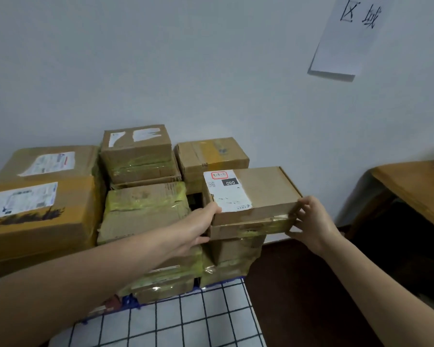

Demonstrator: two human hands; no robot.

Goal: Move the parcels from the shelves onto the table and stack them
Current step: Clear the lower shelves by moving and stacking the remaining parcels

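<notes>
Both hands are gripping the flat box by its ends. The left hand is clamping the end with the white label, thumb on top, while the right hand is pinching the right corner. The box is sitting atop the right-hand stack of parcels on the checked table, near the wall.
</notes>
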